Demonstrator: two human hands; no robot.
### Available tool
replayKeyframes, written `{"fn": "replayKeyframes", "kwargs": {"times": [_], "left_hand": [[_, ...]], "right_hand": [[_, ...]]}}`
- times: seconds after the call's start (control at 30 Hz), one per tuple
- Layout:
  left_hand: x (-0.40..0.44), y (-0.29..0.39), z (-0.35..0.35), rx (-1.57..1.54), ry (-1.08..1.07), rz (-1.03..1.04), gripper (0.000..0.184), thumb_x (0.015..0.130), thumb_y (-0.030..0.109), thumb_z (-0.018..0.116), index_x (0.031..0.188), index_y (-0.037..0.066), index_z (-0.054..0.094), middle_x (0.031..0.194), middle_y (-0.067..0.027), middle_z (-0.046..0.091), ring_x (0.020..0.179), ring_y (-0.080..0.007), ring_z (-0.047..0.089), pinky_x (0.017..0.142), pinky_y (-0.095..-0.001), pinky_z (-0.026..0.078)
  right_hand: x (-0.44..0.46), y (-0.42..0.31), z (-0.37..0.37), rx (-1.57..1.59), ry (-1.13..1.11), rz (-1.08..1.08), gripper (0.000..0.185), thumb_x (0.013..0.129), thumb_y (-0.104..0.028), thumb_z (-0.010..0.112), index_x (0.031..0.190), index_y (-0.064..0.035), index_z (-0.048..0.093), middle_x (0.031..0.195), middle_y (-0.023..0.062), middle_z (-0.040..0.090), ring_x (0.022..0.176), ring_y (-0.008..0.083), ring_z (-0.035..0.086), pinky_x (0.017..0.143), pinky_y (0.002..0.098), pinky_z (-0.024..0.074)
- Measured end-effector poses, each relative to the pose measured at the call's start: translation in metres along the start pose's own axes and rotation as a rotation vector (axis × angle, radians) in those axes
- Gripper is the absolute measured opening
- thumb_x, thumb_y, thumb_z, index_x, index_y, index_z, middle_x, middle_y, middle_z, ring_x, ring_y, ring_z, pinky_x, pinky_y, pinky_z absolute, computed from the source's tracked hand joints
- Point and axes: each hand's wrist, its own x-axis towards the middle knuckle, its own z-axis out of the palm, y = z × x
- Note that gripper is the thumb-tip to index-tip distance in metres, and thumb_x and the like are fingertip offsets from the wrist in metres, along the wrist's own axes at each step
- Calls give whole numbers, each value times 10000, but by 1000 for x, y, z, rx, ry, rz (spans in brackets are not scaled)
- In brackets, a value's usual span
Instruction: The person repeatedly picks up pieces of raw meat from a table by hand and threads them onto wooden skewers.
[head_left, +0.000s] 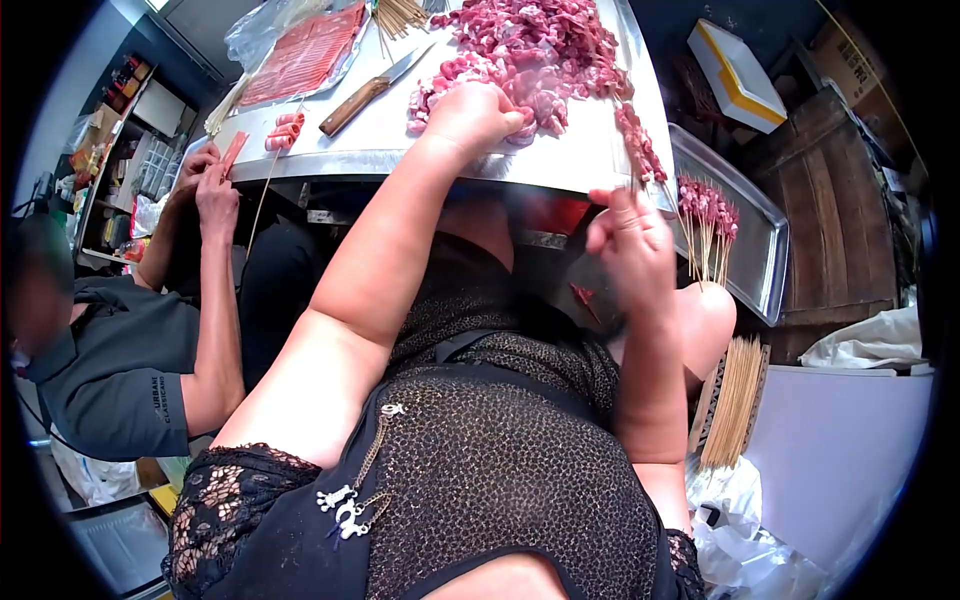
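Picking meat: it seems best to take one piece at a time from the near edge of the meat pile (530,60), pinched by its rim, with the fingertips clear of any stick point.
Left hand: the grip (472,118) is curled inward, touching the pile (the tips sink into it, so I cannot tell if a piece is clamped).
Right hand: the grip (635,235) has bent fingers, just beside the skewered meat (640,145) at the worktop (350,158) edge; motion blur hides whether it is apart, together or clamped on anything.
Meat: piled on the worktop, knife (355,106) to its left (blade towards the pile).
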Motion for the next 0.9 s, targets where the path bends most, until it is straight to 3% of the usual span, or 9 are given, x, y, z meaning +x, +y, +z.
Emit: {"fn": "replayKeyframes", "kwargs": {"times": [0.07, 0.13, 0.2, 0.37, 0.53, 0.6, 0.7, 0.9], "left_hand": [[-3, -9, -1, -87, -28, 25, 378, 786, 450, 628, 870, 92, 718, 874, -124, 681, 833, -243, 650, 770, -367, 493], [-10, -14, -2, -515, 86, 35, 264, 772, 316, 664, 871, 76, 713, 836, -77, 689, 745, -158, 641, 720, -316, 499], [-14, -13, -6, -877, 76, -83, 203, 776, 197, 674, 913, 48, 691, 818, -38, 663, 677, -73, 576, 577, -220, 473], [-16, -6, -10, -1414, 94, -115, 209, 881, 173, 567, 1005, 17, 630, 899, -89, 670, 694, -123, 625, 593, -241, 526], [-13, -2, -1, -1477, 55, -131, 222, 926, 199, 523, 1021, 12, 598, 928, -123, 664, 727, -155, 647, 613, -258, 550], [-12, 2, 1, -1667, 34, -140, 201, 920, 185, 541, 1015, 14, 589, 948, -129, 658, 730, -169, 651, 622, -256, 559], [-12, 3, 5, -1615, 39, -90, 185, 915, 145, 547, 1045, 14, 567, 960, -134, 652, 740, -187, 656, 646, -267, 570], [-15, 3, 6, -1614, 59, -82, 207, 918, 126, 537, 1092, 13, 536, 970, -151, 652, 779, -211, 661, 660, -281, 575]], "right_hand": [[3, 30, 4, 94, -1, 16, 261, 965, -284, 480, 951, -37, 563, 603, -17, 522, 475, 24, 389, 439, 161, 294], [5, 46, 2, 42, -30, 43, 230, 960, -260, 488, 901, -49, 557, 601, -13, 525, 466, 24, 390, 427, 170, 297], [5, 53, 0, 28, -19, 68, 223, 950, -243, 511, 866, -48, 579, 596, -30, 511, 470, 16, 383, 429, 173, 295], [4, 54, -5, -23, -15, 69, 191, 928, -212, 553, 902, -39, 631, 626, -61, 499, 488, 1, 377, 436, 167, 290], [3, 59, -3, 73, 62, 17, 143, 899, -128, 591, 994, -35, 645, 695, -65, 544, 502, -8, 386, 444, 159, 300], [0, 60, -5, 80, 58, -23, 146, 882, -77, 602, 1014, -26, 641, 733, -51, 574, 550, 0, 436, 492, 161, 357], [0, 62, -4, -17, 113, -139, 160, 878, -66, 603, 1025, -12, 635, 745, -37, 586, 612, 17, 481, 561, 169, 404], [-2, 64, -6, -93, 100, -129, 158, 876, -72, 606, 1014, -2, 640, 759, -27, 597, 670, 33, 512, 621, 184, 435]]}}
